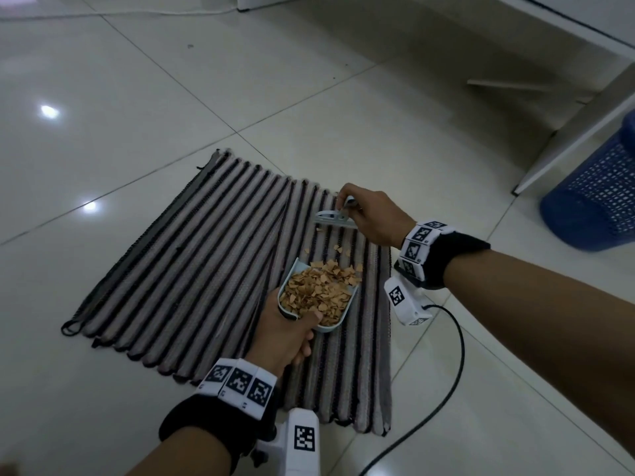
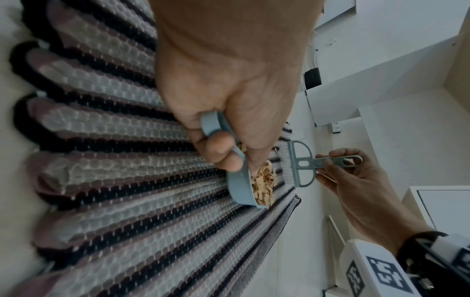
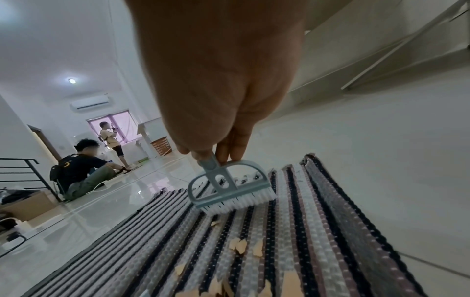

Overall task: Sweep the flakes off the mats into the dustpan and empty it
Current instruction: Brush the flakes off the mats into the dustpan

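A striped mat (image 1: 206, 262) lies on the tiled floor. My left hand (image 1: 292, 333) grips the handle of a pale blue dustpan (image 1: 335, 322), which rests on the mat heaped with tan flakes (image 1: 319, 290). In the left wrist view the dustpan (image 2: 237, 186) shows edge-on under my curled fingers (image 2: 221, 154). Beyond the pan's mouth my right hand (image 1: 371, 218) pinches the handle of a small blue brush (image 1: 335, 219), its white bristles (image 3: 236, 203) down on the mat (image 3: 292, 251). A few loose flakes (image 1: 338, 249) lie between brush and pan; these flakes (image 3: 241, 246) also show in the right wrist view.
A blue mesh bin (image 1: 594, 197) stands at the right beside a white table leg (image 1: 577, 132). A black cable (image 1: 443, 383) trails over the floor right of the mat. Far off, a person sits (image 3: 84, 172) and another stands (image 3: 112, 140).
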